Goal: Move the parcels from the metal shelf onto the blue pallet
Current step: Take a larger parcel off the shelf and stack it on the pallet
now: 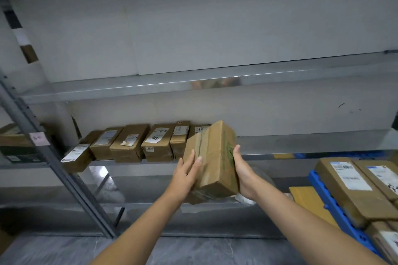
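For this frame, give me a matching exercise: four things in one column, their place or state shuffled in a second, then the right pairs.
Things:
1. Tilted cardboard box
2. Row of parcels
3. Blue pallet
4. Middle shelf

Places or states:
A. Lower right, with labelled parcels on it
B. No parcels visible on it
C. Clasped between left hand and right hand
D. Lined up on the lower shelf

Pairs: 1-C, 2-D, 3-A, 4-B

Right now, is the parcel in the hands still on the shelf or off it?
Off it. The parcel is tilted in the air before the metal shelf, clamped between left hand and right hand.
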